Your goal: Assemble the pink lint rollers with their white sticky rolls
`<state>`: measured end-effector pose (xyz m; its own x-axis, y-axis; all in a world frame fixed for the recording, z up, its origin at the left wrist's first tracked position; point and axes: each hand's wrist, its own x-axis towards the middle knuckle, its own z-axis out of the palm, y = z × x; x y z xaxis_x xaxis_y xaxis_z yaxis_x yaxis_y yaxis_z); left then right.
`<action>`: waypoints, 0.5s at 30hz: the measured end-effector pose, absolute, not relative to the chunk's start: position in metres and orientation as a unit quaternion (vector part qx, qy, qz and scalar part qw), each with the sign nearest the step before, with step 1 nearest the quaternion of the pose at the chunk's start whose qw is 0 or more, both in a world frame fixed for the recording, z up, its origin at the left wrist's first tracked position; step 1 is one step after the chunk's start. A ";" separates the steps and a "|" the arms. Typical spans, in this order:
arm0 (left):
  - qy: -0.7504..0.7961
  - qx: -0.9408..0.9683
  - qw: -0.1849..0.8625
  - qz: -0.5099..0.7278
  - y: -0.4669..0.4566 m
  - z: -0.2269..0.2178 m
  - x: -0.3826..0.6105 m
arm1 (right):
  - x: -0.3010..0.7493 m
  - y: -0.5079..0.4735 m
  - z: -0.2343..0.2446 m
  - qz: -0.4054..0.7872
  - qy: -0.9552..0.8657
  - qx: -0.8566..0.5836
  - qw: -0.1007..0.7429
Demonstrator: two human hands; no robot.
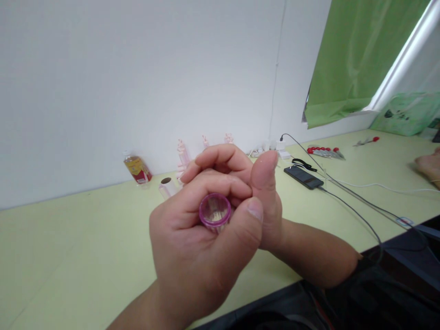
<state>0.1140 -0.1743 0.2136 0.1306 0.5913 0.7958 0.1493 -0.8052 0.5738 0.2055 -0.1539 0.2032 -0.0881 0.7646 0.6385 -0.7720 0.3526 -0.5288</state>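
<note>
My left hand (202, 256) is wrapped around a clear plastic tube or small cup with a purple rim (215, 210). Its open mouth faces up towards me, and the fingers and palm hide the lower part. Just behind is my right hand (266, 197), touching the fingers of the left, with its own fingers curled and the thumb pointing up. Whether the right palm grips the far end of the tube is hidden. Both hands are raised over the pale yellow-green table (85, 247).
Along the wall stand a bottle of amber liquid (137, 169), a roll with a cardboard core (166, 187) and pinkish clear items (183, 153). At right lie a phone (303, 177) on a cable, a black strap (304, 164) and red-tipped pieces (325, 151). Another person's blurred hand (429, 166) shows at the edge.
</note>
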 end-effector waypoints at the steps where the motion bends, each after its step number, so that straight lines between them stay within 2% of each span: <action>1: 0.255 0.730 0.185 0.606 -0.174 0.214 0.114 | 0.205 -0.154 0.203 0.570 -0.468 0.009 0.675; 15: 0.232 0.732 0.219 0.602 -0.174 0.215 0.115 | 0.203 -0.142 0.192 0.538 -0.510 0.061 0.668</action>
<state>0.1153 -0.1737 0.2148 0.1670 0.6036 0.7796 0.0765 -0.7963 0.6001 0.2034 -0.1416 0.1915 -0.1005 0.6569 0.7473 -0.7813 0.4129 -0.4680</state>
